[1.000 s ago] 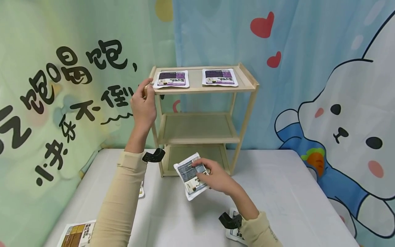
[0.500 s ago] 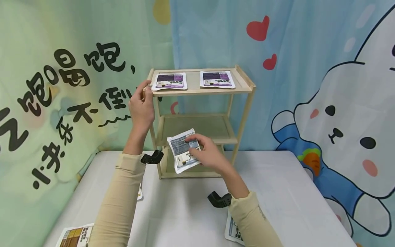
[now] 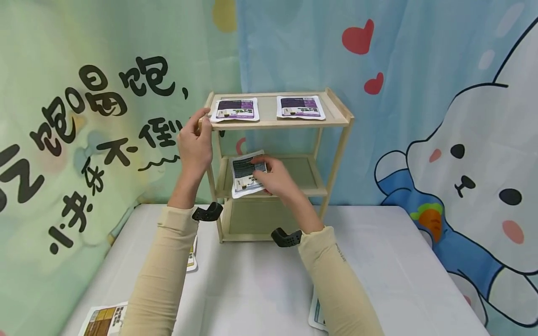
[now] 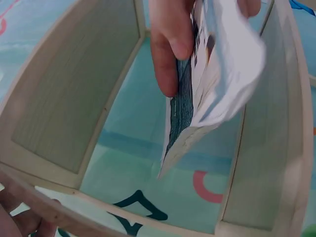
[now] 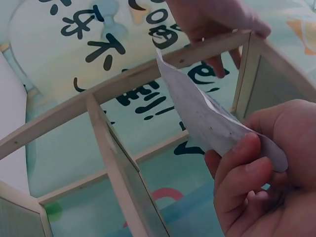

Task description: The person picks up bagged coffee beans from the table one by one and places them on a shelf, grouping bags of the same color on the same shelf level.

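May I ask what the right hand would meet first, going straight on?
Beyond the packet it holds, the right hand would probably meet the left shelf post first, though depth is unclear.

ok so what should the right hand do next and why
I'd probably ease the held packet onto the middle shelf: the right hand holds it where it overlaps that shelf in the head view, while the left hand grips the rack.

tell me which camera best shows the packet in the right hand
The head view: the packet shows its printed face, partly covered by the right hand. The left wrist view has it steeply angled; the right wrist view shows mainly its plain pale side.
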Demonstrator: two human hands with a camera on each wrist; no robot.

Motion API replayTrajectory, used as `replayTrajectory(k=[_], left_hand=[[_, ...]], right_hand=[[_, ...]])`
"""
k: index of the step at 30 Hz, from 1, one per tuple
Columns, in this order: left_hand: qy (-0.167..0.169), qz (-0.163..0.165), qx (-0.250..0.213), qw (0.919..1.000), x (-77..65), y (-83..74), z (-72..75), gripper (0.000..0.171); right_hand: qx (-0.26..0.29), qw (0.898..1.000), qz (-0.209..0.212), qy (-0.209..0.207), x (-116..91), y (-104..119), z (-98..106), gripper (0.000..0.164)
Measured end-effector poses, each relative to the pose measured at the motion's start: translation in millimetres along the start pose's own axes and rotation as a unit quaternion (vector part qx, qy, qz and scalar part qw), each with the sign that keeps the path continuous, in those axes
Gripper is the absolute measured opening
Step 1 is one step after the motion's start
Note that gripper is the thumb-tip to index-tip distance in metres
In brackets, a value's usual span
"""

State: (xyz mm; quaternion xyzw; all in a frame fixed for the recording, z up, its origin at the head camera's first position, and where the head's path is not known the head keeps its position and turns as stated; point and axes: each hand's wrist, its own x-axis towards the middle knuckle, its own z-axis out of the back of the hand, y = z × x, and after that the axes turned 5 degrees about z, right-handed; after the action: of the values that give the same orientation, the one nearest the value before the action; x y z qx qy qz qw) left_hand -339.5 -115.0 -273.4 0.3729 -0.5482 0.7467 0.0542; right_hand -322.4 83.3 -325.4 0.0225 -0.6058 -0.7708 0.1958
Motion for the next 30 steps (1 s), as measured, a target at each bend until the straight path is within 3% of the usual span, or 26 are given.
replayTrajectory(k=[9, 16, 21, 30], left_hand=[[0.091, 0.038, -0.008, 0.9951, 10.6, -4.8, 19.3, 0.037], [0.187, 0.056, -0.009, 0.9807, 14.9, -4.4, 25.7, 0.046], [0.189, 0.074, -0.002, 0.9791, 13.8, -0.6, 26.0, 0.048], [0.186, 0.069, -0.012, 0.9800, 13.9, -0.2, 19.7, 0.047]], right_hand=[[0.003, 1.000, -0.024, -0.010, 24, -6, -10, 0.038], [0.001, 0.999, -0.031, -0.015, 40, -12, -16, 0.036], [0.010, 0.999, -0.049, -0.007, 49, -11, -20, 0.035], [0.006, 0.998, -0.057, -0.015, 57, -15, -18, 0.037]])
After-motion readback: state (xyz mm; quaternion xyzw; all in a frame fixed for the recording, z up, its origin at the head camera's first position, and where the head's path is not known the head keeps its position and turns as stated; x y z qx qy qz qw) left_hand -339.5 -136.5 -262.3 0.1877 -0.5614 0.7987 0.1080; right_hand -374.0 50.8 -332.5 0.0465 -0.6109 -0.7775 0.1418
